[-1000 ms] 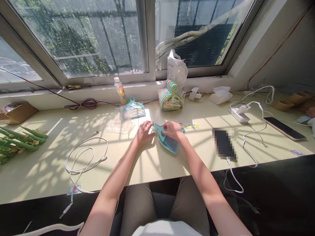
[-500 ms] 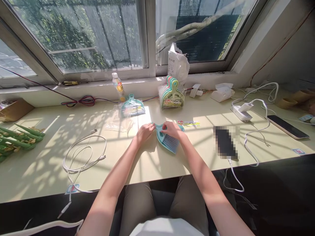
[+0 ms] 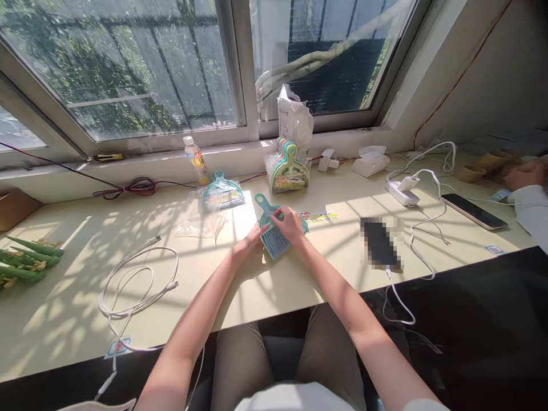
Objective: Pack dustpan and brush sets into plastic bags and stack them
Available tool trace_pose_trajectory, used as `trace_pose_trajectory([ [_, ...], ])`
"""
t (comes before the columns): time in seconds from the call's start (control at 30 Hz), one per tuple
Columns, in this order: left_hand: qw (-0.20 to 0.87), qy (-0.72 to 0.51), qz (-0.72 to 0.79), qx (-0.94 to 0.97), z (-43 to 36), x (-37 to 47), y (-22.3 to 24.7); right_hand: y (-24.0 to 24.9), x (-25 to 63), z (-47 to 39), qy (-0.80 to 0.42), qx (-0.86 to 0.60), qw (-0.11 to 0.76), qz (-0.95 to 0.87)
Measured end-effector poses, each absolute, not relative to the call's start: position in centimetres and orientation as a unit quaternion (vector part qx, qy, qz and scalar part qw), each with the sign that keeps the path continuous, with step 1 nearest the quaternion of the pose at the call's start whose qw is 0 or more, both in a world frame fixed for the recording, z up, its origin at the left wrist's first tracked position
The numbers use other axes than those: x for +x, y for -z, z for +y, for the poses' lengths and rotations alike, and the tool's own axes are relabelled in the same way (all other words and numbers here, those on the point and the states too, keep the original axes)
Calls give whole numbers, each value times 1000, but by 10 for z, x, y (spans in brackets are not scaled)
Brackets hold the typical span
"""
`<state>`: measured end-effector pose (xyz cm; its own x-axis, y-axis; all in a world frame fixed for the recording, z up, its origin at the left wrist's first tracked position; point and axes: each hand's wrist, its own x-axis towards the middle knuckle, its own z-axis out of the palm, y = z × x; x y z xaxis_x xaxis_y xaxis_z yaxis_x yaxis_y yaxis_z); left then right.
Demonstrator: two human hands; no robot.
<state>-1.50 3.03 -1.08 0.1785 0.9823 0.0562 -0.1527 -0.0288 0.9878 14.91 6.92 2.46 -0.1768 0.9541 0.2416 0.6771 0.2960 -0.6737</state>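
A small teal hand brush with grey bristles is between my hands over the table, its looped handle pointing away from me and its bristles towards me. My left hand grips its left edge, thumb on top. My right hand pinches it from above near the base of the handle. The edge of a teal dustpan shows behind my right hand, which hides most of it. Beyond lies a printed label strip. Another teal brush and dustpan set lies wrapped in clear plastic further back.
Several wrapped dustpan sets stand by the window, near a bottle. Clear plastic wrapping and a coiled white cable lie left. Rightward are phones, a charger and another person's sleeve.
The brush has turned so its handle points away instead of left. My left hand has shifted from the handle to the brush's side. Another person's arm has appeared at the right.
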Motion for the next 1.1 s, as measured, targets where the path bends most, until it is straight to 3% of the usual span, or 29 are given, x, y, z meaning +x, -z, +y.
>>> trace_pose_trajectory([
  [0.1, 601, -507, 379, 488, 32, -13, 12, -29, 171, 81, -219, -544, 368, -722],
  [0.2, 586, -557, 399, 433, 38, -26, 10, -24, 215, 94, -92, -670, 400, -619],
  [0.27, 574, -581, 414, 402, 41, -40, 8, -15, 245, 102, -53, -754, 352, -552],
  [0.4, 544, -620, 422, 376, 44, -58, 5, 5, 276, 114, -98, -818, 257, -505],
  [0.53, 545, -627, 422, 364, 43, -60, 7, 5, 272, 120, -145, -783, 320, -513],
  [0.7, 544, -643, 402, 358, 46, -56, 11, -18, 252, 113, -371, -561, 485, -559],
  [0.83, 564, -632, 384, 369, 46, -52, 12, -25, 208, 97, -487, -398, 484, -608],
  [0.93, 583, -594, 385, 398, 42, -48, 11, -18, 171, 85, -473, -429, 465, -614],
  [1.1, 620, -567, 357, 408, 37, -43, 7, -5, 146, 75, -299, -520, 473, -645],
])
